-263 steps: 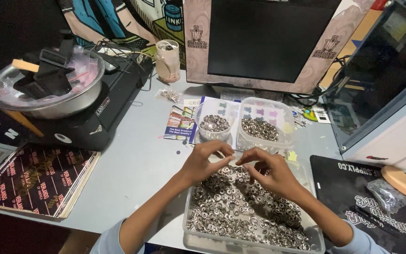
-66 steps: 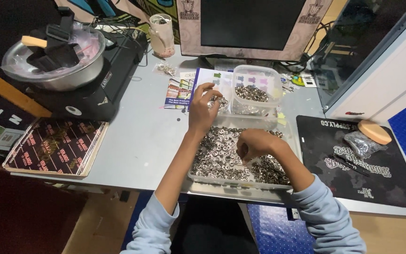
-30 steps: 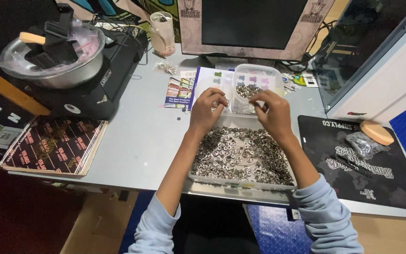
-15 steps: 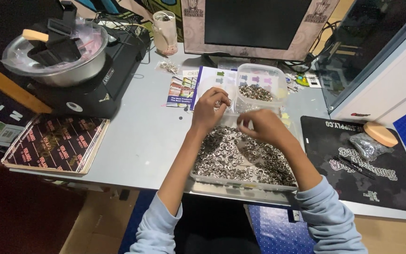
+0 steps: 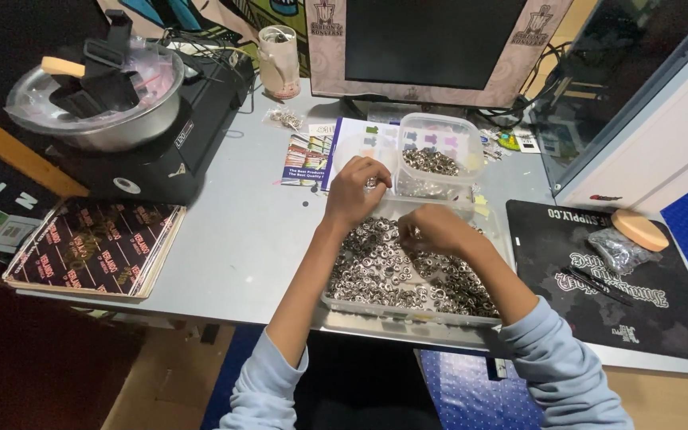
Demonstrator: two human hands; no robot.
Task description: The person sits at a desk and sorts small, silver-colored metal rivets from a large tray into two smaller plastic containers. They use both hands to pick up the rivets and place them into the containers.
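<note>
Silvery metal rings [image 5: 396, 271] fill a clear plastic tray [image 5: 408, 312] on the grey table [image 5: 232, 231]. The left hand [image 5: 357, 191] pinches a small ring at the tray's far edge; the right hand [image 5: 433, 231] curls over the heap (its grasp cannot be told). Just beyond stands a smaller clear tub [image 5: 438, 157].

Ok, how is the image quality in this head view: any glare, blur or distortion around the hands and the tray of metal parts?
Head view: lit evenly from above, with soft shadows under the left hand and right hand; small glints on the silver metal rings in the clear plastic tray; both hands sharp, no motion blur; wide-angle bending at the edges, seen on the grey tabletop; bottom left falls dark.
</note>
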